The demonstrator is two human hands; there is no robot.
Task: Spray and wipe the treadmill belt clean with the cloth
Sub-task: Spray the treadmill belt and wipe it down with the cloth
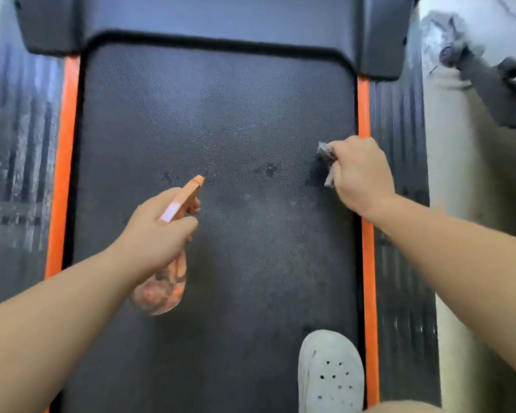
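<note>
Two hands are out over the treadmill belt (221, 114) in my head view. My left hand (158, 231) is wrapped round the neck of an orange-topped spray bottle (167, 281), fingers curled at the trigger. The nozzle points forward and down at the middle of the belt, and the bottle's clear body hangs below the wrist. My right hand (361, 174) is clenched on a small bunched grey cloth (326, 158). The cloth pokes out past the knuckles near the belt's right edge, just beside the right orange strip (364, 114). Whether the cloth touches the belt I cannot tell. A few dark wet spots (270, 169) sit on the belt between nozzle and cloth. A left orange strip (66, 144) runs down the other side, with a ribbed black foot rail (18, 144) outside it. The black motor cover (221, 19) crosses the top. A white perforated clog (331, 374) stands on the belt at bottom right.
</note>
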